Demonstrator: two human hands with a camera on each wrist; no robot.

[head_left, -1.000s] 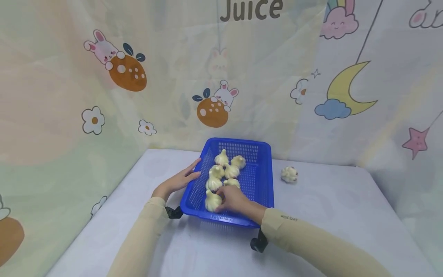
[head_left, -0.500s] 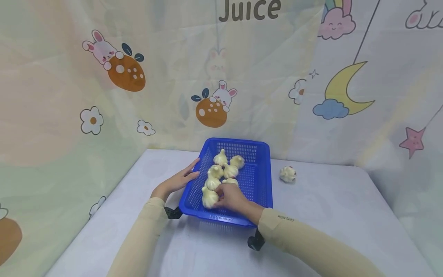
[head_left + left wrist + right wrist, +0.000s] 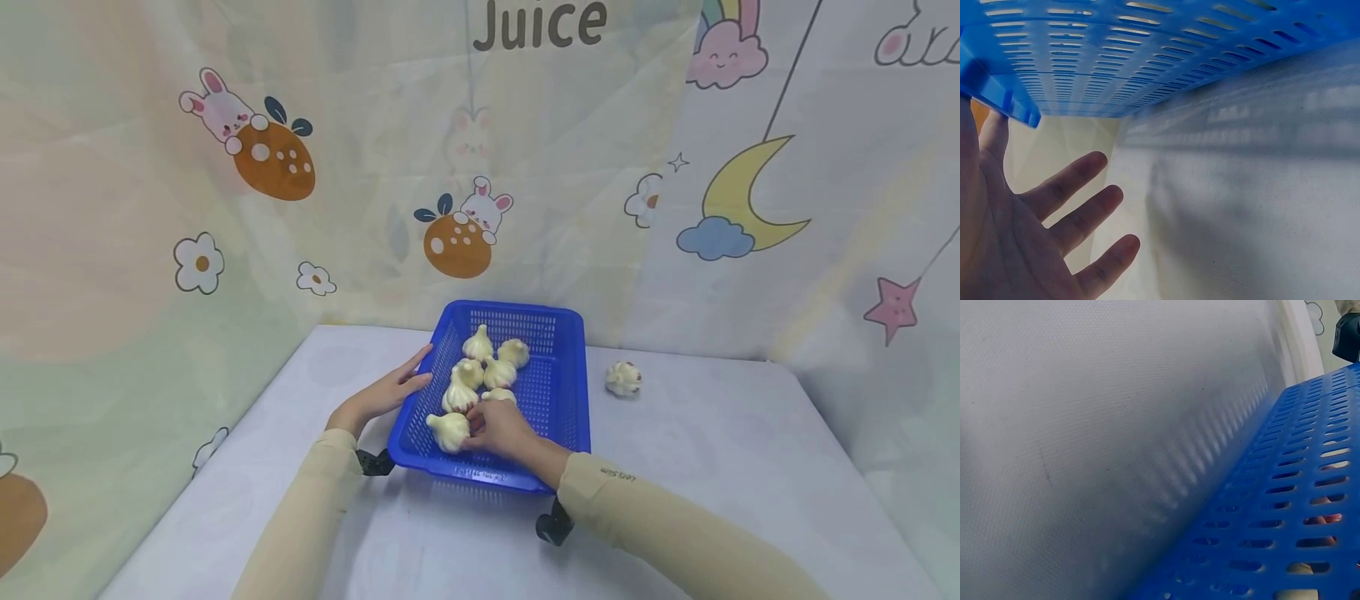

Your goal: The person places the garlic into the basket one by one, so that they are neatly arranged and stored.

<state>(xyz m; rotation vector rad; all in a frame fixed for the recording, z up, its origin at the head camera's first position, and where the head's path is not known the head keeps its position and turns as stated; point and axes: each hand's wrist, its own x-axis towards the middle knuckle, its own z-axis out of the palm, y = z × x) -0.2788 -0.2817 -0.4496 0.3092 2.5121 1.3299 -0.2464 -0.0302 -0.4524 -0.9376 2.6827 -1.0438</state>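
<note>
A blue slotted plastic basket (image 3: 584,375) holds several pale garlic bulbs, most toward its left side. My right hand (image 3: 504,431) reaches over the front right rim and pinches the front-left garlic bulb (image 3: 447,432), whose stem points left. My left hand (image 3: 381,397) rests against the basket's left rim with fingers extended. In the left wrist view, the spread fingers of that hand (image 3: 1029,240) lie beside the basket wall (image 3: 1113,56), touching the rim at the upper left. The right wrist view mostly shows the basket's outer wall (image 3: 1272,506); the right hand is largely hidden behind it.
One more garlic bulb (image 3: 623,379) lies on the white table (image 3: 697,450), right of the basket. A printed cloth (image 3: 360,208) hangs behind the table. Black wrist mounts (image 3: 555,523) sit under the forearms near the basket's front corners.
The front-left garlic bulb has turned in my right fingers, its stem swinging from upward to leftward, and has shifted slightly left. My left hand stays at the rim.
</note>
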